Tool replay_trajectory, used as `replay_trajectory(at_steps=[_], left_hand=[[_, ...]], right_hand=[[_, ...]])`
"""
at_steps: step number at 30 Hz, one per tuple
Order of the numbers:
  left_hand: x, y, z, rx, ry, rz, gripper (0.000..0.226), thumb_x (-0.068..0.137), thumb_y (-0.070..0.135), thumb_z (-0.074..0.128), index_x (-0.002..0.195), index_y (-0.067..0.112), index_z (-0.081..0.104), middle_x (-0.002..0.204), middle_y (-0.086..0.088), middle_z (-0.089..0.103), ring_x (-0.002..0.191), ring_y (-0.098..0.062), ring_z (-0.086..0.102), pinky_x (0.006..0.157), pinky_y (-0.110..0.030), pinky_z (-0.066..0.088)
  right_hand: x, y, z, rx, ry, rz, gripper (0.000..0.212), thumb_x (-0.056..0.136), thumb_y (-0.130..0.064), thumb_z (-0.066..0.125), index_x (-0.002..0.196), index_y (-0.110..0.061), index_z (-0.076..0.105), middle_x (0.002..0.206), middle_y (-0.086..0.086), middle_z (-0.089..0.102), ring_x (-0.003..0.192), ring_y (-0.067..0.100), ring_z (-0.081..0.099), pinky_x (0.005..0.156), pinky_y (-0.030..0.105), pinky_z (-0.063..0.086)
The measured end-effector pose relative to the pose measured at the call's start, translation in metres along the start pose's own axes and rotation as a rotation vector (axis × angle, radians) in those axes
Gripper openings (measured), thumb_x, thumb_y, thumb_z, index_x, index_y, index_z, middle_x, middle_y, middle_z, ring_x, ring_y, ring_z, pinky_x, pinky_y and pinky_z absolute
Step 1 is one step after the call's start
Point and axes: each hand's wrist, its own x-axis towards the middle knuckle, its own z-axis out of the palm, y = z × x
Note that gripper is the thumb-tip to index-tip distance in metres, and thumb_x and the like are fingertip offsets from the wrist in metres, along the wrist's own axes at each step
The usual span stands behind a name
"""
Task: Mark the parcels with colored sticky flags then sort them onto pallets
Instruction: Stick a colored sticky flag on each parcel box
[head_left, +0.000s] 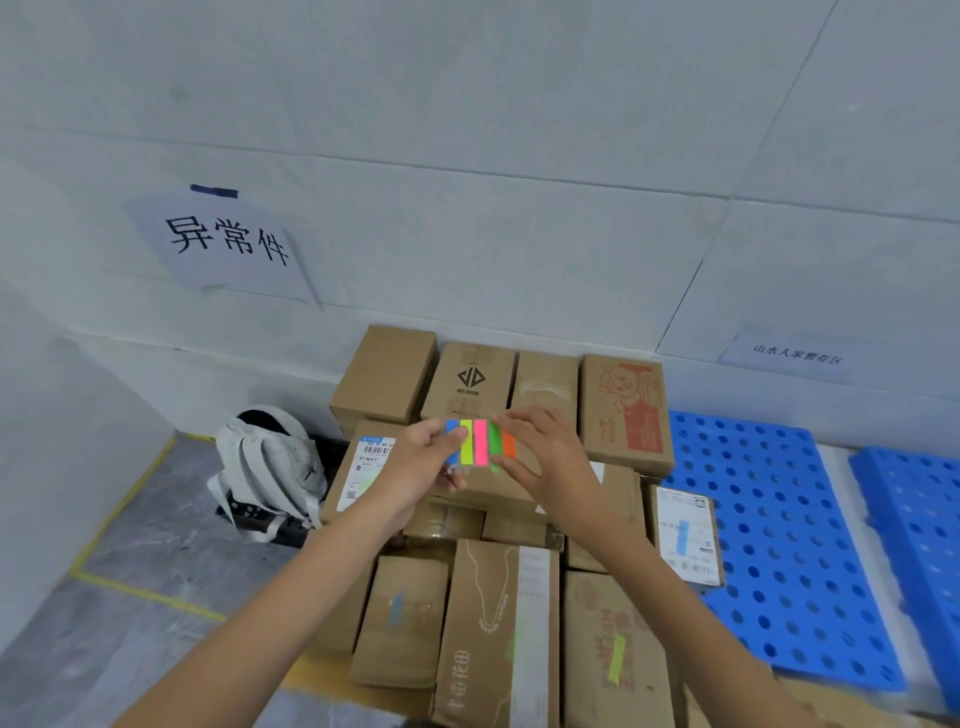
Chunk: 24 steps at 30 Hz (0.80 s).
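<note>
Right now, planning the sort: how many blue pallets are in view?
2: near pallet beside the parcels, far pallet at the right edge. Parcels may hide another.

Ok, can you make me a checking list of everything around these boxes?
Surface: grey floor with yellow tape lines; two blue holed plastic pallets on the right.
Job's things: brown cardboard parcels piled together, some carrying stuck-on flags; multicoloured pad of sticky flags.
Clutter: white fabric backpack beside the parcels.
Grippers: left hand holds the pad; right hand pinches its right end.
Cables: nothing seen.
Surroundings: white panelled wall; taped paper sign; smaller paper sign.
</note>
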Motion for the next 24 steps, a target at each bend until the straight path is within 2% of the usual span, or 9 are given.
replay_trajectory(at_steps=[5, 11, 15, 18, 22, 24], left_hand=[[0.001, -0.005, 0.006, -0.034, 0.038, -0.044, 0.022, 0.096, 0.024, 0.051, 0.112, 0.014, 0.061, 0.062, -0.003, 0.057, 0.044, -0.006, 0.053, 0.051, -0.020, 0.045], [0.010, -0.009, 0.004, -0.112, 0.074, -0.082, 0.023, 0.096, 0.023, 0.051, 0.113, 0.013, 0.061, 0.067, -0.003, 0.056, 0.043, -0.005, 0.051, 0.055, -0.023, 0.044], [0.019, -0.009, -0.010, -0.105, 0.049, -0.078, 0.022, 0.095, 0.024, 0.052, 0.112, 0.012, 0.061, 0.063, -0.001, 0.056, 0.042, -0.006, 0.051, 0.051, -0.021, 0.045], [0.029, -0.006, -0.026, -0.109, 0.005, -0.087, 0.023, 0.095, 0.023, 0.052, 0.112, 0.010, 0.060, 0.065, -0.001, 0.057, 0.043, -0.008, 0.052, 0.047, -0.020, 0.044], [0.043, 0.001, -0.055, -0.078, -0.051, -0.097, 0.019, 0.096, 0.022, 0.050, 0.111, 0.013, 0.058, 0.071, -0.005, 0.057, 0.043, -0.007, 0.052, 0.045, -0.017, 0.045], [0.054, 0.002, -0.073, -0.056, -0.074, -0.090, 0.021, 0.096, 0.023, 0.050, 0.113, 0.012, 0.058, 0.073, -0.007, 0.059, 0.042, -0.007, 0.054, 0.048, -0.020, 0.046]], right_hand=[[-0.003, 0.006, -0.002, 0.086, -0.017, 0.007, 0.048, 0.085, -0.045, 0.047, 0.121, -0.017, 0.061, 0.112, 0.001, 0.060, 0.105, 0.021, 0.053, 0.089, 0.040, 0.048], [0.002, 0.006, 0.003, 0.139, 0.075, -0.010, 0.037, 0.085, -0.039, 0.054, 0.118, -0.023, 0.063, 0.114, -0.002, 0.059, 0.107, 0.020, 0.052, 0.090, 0.036, 0.047], [0.011, -0.004, 0.012, 0.150, 0.108, 0.025, 0.027, 0.081, -0.023, 0.068, 0.107, -0.021, 0.067, 0.119, 0.000, 0.056, 0.114, 0.014, 0.045, 0.094, 0.028, 0.037], [0.026, -0.012, 0.017, 0.173, 0.093, 0.084, 0.022, 0.076, -0.017, 0.074, 0.097, -0.018, 0.066, 0.117, -0.003, 0.056, 0.113, 0.012, 0.044, 0.094, 0.027, 0.038], [0.048, -0.029, 0.030, 0.232, 0.094, 0.192, 0.019, 0.072, -0.015, 0.076, 0.081, -0.017, 0.060, 0.106, -0.010, 0.054, 0.105, 0.005, 0.047, 0.091, 0.008, 0.031], [0.060, -0.038, 0.041, 0.273, 0.084, 0.221, 0.019, 0.073, -0.015, 0.076, 0.078, -0.020, 0.059, 0.104, -0.009, 0.057, 0.103, 0.002, 0.048, 0.088, 0.004, 0.030]])
